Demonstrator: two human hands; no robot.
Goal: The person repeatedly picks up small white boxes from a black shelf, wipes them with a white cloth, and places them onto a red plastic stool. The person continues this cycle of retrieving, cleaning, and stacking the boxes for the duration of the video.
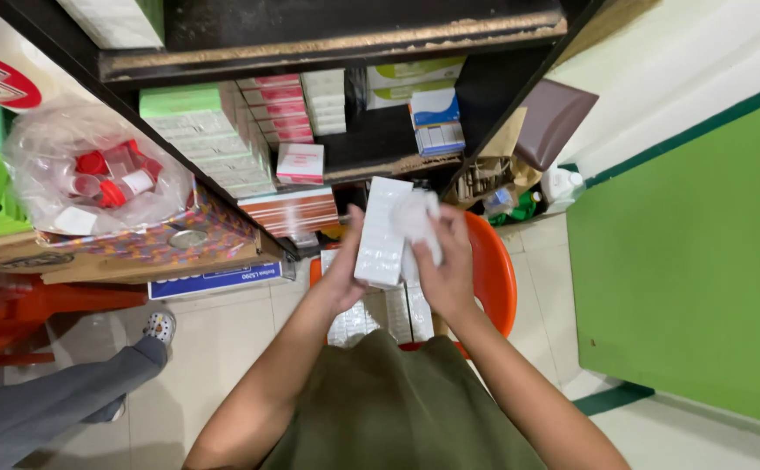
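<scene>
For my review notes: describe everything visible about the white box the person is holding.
The white box is a tall, flat rectangular carton, glossy as if film-wrapped, held upright above an orange stool. The left hand grips its lower left edge; the right hand presses a crumpled white cloth or tissue against its right side.

white box held upright, pink-white carton on shelf, green boxes stacked left

Dark shelf of stacked boxes, bagged red-capped containers (clear plastic), green wall
</scene>
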